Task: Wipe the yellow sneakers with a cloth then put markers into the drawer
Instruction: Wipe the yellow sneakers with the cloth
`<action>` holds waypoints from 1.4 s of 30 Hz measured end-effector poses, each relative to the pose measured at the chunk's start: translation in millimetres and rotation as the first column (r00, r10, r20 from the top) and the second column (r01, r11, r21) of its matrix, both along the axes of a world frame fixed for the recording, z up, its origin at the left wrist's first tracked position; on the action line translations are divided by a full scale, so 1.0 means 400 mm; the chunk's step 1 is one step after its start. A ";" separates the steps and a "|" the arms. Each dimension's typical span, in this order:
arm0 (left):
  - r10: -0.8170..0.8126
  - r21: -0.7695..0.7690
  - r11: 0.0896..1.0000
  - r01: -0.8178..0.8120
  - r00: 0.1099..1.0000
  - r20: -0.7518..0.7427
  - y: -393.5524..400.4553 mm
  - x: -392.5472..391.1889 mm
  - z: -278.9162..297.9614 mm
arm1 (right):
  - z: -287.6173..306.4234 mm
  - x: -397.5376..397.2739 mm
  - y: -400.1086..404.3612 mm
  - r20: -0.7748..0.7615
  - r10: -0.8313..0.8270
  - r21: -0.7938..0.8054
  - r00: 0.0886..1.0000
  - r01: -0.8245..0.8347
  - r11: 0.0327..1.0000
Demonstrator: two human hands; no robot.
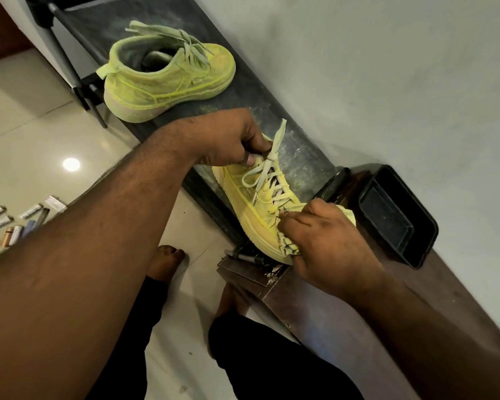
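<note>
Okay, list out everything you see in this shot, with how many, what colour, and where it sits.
yellow sneakers: 2, yellow; far sneaker stands alone on the dark ledge, near sneaker is held near the ledge's end
dark ledge: 1, dusty black, along the wall
cloth: 1, yellowish with dark marks, pressed on the near sneaker's toe
black tray: 1, on the brown cabinet top
brown cabinet: 1, below the tray
marker: 1 visible, dark, under the near sneaker's toe
small packets or sticks: several, mixed colours, on the floor at left; too small to identify
bare feet: 2, on the tiled floor
left hand: gripping the near sneaker's collar
right hand: holding the cloth
</note>
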State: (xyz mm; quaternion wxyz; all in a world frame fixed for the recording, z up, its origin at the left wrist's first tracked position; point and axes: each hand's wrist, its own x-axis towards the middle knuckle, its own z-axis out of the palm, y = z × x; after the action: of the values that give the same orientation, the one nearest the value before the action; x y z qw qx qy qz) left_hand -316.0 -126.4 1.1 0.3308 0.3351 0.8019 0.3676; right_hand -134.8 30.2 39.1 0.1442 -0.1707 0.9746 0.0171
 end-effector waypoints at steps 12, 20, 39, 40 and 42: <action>-0.009 0.009 1.000 0.009 1.000 -0.022 -0.005 0.008 0.011 | 0.082 -0.070 0.070 0.371 0.112 -0.291 0.922 0.000 0.957; -0.016 0.003 1.000 0.016 1.000 -0.021 -0.005 0.011 0.014 | 0.048 -0.091 0.027 0.242 -0.030 -0.194 0.970 0.078 0.978; 0.014 0.036 0.999 -0.014 1.000 -0.014 0.008 0.017 0.021 | 0.044 -0.031 0.013 0.310 -0.146 -0.343 0.940 0.253 0.905; 0.016 0.037 0.999 -0.016 1.000 -0.011 0.007 0.016 0.020 | 0.052 -0.026 0.017 0.355 -0.122 -0.401 0.927 0.269 0.876; 0.033 0.040 0.999 -0.033 0.999 -0.003 0.007 0.013 0.018 | 0.067 -0.026 0.027 0.312 -0.136 -0.477 0.940 0.279 0.834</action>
State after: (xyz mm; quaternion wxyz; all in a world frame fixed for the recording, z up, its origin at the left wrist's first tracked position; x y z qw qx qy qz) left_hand -310.6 -123.8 8.3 0.3165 0.3289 0.8006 0.3882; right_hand -145.3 41.2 65.9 0.2235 -0.0961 0.9279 -0.2825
